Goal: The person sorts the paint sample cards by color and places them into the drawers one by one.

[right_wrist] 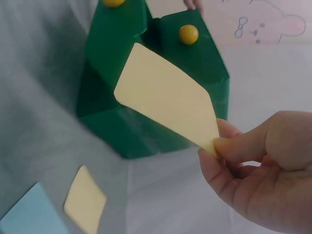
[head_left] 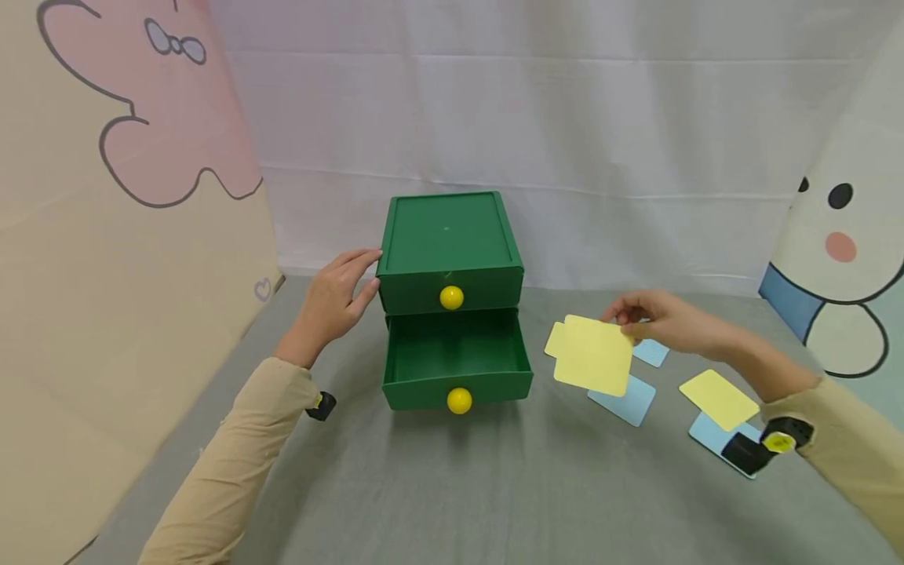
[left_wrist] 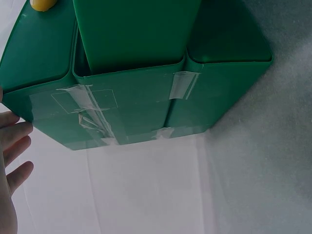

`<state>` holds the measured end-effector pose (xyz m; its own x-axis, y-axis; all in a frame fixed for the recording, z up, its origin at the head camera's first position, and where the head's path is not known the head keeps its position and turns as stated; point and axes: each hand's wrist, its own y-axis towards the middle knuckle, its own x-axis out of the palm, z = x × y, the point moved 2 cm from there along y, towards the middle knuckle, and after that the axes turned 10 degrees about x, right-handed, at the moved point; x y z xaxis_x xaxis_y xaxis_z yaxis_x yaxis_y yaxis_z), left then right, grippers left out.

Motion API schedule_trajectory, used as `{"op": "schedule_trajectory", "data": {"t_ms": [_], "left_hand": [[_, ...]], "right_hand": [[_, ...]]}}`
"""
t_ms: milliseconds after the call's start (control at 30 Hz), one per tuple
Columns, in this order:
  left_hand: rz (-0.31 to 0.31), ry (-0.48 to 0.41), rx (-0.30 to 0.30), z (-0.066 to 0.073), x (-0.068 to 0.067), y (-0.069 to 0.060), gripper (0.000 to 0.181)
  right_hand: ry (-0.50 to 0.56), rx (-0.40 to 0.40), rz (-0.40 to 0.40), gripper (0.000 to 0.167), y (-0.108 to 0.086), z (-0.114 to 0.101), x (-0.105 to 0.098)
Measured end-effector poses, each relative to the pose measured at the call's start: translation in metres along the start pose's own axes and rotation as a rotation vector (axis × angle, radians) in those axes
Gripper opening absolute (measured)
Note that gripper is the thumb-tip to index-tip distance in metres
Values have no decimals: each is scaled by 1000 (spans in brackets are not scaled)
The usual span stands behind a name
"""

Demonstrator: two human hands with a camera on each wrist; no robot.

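Observation:
A green cabinet [head_left: 448, 235] with yellow knobs stands mid-table, its middle drawer [head_left: 457, 391] pulled out and no thing visible inside. My left hand [head_left: 333, 302] touches the cabinet's upper left edge with fingers extended; in the left wrist view the fingers [left_wrist: 15, 134] lie against its side. Right of the cabinet, my right hand [head_left: 660, 320] pinches a yellow card [head_left: 595, 357] by its corner, above the table. The right wrist view shows the card [right_wrist: 165, 95] between thumb and fingers of the right hand [right_wrist: 263, 170].
Below and beside the held card lie a yellow card [head_left: 554, 340] and blue cards [head_left: 628, 402] [head_left: 651, 352]. Farther right, another yellow card [head_left: 719, 399] overlaps a blue card [head_left: 708, 436]. A white curtain [head_left: 600, 141] hangs behind the grey table [head_left: 494, 494].

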<state>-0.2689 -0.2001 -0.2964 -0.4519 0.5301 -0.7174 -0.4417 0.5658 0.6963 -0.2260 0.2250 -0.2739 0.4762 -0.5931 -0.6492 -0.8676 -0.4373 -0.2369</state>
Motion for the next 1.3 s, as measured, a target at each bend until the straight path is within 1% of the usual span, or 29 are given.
{"op": "schedule_trajectory", "data": {"t_ms": [133,267,367,467,633,800,933,1100,1200,1300], "left_hand": [[-4,2,1,0,0,1,41],[-9,2,0,0,-1,1,40],[-8,0,-3,0,-1,1,40],[-7,1,-6,0,0,1,41],[-11,2,-10,0,0,1,41],[-10,-2,-12,1,0,1,41],[-14,0,-13,2,-1,1,41],[-17,8,-16,2,0,2,41],[-18,6,-17,2,0,2,41],[-19,2,-17,2,0,2,41]], "right_hand": [[24,-31,0,20,12,-26,-1],[9,-62,20,21,25,-49,4],[-18,-81,35,21,35,-63,11],[-31,-113,54,21,46,-70,20],[-14,-179,77,22,61,-75,39],[-12,-230,91,23,68,-75,56],[-43,-235,70,23,72,-72,68],[-91,-251,40,25,77,-69,77],[-136,-264,34,28,79,-69,82],[-189,-261,36,30,81,-69,86]]}}
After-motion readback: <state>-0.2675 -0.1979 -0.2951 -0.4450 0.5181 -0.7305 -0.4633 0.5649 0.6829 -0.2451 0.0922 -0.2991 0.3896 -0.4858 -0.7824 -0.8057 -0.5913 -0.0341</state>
